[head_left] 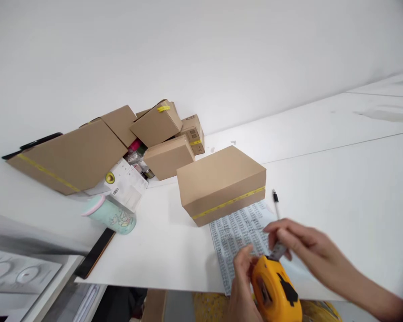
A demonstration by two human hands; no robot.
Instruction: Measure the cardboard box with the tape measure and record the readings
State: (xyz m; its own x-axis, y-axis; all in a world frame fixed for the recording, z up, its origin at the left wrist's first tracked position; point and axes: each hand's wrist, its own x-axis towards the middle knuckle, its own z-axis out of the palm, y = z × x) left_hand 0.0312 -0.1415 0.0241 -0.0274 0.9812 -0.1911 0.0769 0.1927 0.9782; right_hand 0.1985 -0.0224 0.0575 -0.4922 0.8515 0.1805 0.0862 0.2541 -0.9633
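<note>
My left hand (242, 286) is wrapped around a yellow tape measure (277, 290) with a black mark on its side, held above the table's front edge. With pinched fingers my right hand (304, 246) grips the end of the grey tape blade (277, 252), a short length of which is out of the case. Beneath both hands lies a printed sheet (237, 232) covered with rows of small text. A closed cardboard box (221, 183) with yellow tape along its side rests on the sheet's far edge. Beyond my right hand is a white and black pen (276, 201).
Several cardboard boxes (169, 156) are stacked against the wall at the back left. A mint tumbler (112, 214) with a pink lid stands before a white box (126, 183). A dark strip (96, 252) lies along the table's left edge.
</note>
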